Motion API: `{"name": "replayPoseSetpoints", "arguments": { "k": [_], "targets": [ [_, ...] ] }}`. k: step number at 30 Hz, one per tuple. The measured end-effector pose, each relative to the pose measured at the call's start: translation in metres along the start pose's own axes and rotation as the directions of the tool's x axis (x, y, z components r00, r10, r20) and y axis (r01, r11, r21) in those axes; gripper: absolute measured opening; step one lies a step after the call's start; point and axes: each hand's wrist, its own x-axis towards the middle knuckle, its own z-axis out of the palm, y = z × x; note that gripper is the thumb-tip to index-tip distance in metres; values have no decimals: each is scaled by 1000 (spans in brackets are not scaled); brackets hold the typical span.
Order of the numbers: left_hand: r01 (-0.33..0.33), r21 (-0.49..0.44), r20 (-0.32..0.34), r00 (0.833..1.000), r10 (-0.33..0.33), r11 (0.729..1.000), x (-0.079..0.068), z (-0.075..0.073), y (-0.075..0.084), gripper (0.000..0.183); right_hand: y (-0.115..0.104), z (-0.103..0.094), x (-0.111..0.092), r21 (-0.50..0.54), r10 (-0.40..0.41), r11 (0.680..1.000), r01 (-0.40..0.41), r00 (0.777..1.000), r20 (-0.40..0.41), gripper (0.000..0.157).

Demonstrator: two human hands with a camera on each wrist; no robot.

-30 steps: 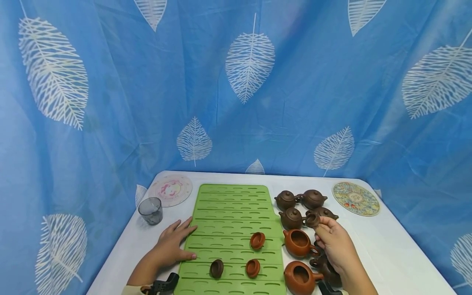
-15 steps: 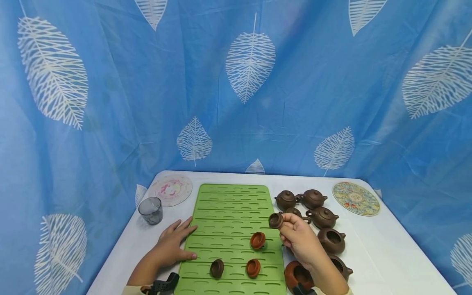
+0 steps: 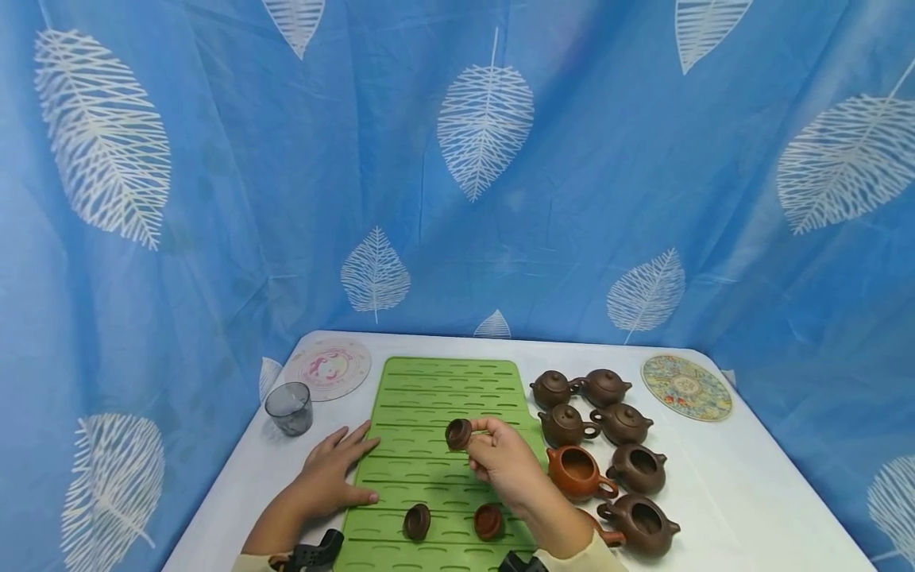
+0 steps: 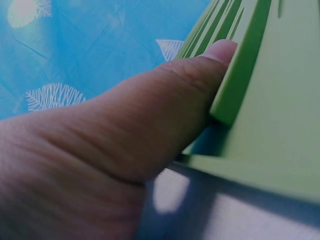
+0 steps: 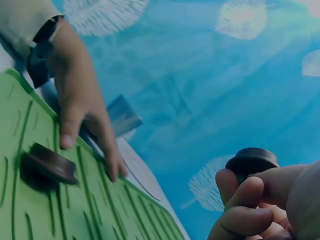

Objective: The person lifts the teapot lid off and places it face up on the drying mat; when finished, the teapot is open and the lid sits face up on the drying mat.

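Observation:
My right hand (image 3: 503, 461) pinches a small dark brown teapot lid (image 3: 458, 434) between thumb and fingers, above the middle of the green ridged mat (image 3: 450, 381). In the right wrist view that lid (image 5: 251, 160) is tilted, gripped near its edge. My left hand (image 3: 330, 473) lies spread at the mat's left edge; the left wrist view has its thumb (image 4: 170, 95) touching the rim. On the mat's near half lie another dark brown lid (image 3: 417, 522) and a reddish-brown lid (image 3: 488, 522). A second reddish lid is hidden behind my right hand.
Right of the mat stand several dark brown teapots, some lidded (image 3: 563, 425), some lidless (image 3: 638, 469), and a reddish lidless teapot (image 3: 575, 472); another is partly covered by my forearm. A grey glass (image 3: 291, 409) and a pink round mat (image 3: 330, 369) are left, a patterned round mat (image 3: 686, 387) back right.
My right hand has carried the dark brown lid leftward from over the teapots to above the mat's middle. The left hand has stayed in place.

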Motion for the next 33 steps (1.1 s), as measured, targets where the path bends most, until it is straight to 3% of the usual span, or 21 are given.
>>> {"name": "replayPoseSetpoints", "arguments": {
  "k": [8,14,21,29,33],
  "targets": [
    [-10,14,-9,1000,10,1000,2,0,0,99,12,32,17,-84,46,996,-42,998,45,22],
    [2,18,-2,1000,-2,1000,0,-1,1,98,24,48,25,-217,99,972,-93,995,16,12],
    [-7,2,3,1000,7,1000,2,1,0,98,35,52,27,-445,98,891,-92,995,-10,11],
    [-9,-6,3,1000,9,1000,0,-1,3,98,38,50,29,-532,120,841,-95,993,11,7],
    [-6,1,3,1000,6,1000,-1,-2,4,98,36,47,29,-530,138,842,-101,990,30,10]
  ]
}}
